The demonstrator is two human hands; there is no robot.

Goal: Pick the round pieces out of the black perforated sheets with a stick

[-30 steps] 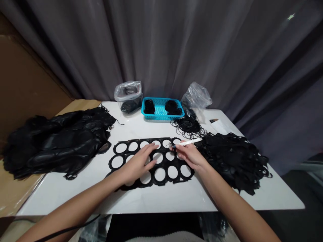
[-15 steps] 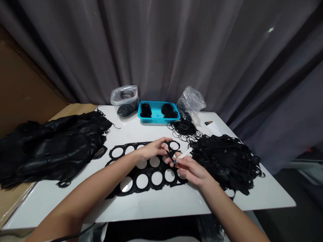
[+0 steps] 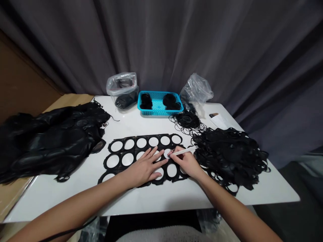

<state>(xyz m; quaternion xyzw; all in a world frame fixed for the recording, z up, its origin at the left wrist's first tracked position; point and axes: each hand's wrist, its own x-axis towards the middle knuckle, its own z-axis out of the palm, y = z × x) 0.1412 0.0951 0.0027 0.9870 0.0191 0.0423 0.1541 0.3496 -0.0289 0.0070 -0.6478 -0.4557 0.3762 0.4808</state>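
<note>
**Left hand (image 3: 145,168) pins punched black sheet (image 3: 135,144) to bench (image 3: 50,201)**

The left hand lies open, fingers spread over the sheet's lower holes, apparently to keep the thin, rubbery lattice of rings flat and steady. Just right of it, the right hand (image 3: 185,163) has its fingers closed on a white-handled tool (image 3: 184,152), its dark tip brought down onto the sheet's web, which suggests close work there. The sheet lies at the bench's front centre. Beyond the sheet sit a turquoise plastic basket (image 3: 151,113) of black coils and a tangle of black rings (image 3: 188,120). To the sheet's right is a heap of black offcuts (image 3: 229,158); to its left, a larger black pile (image 3: 50,144).
</note>
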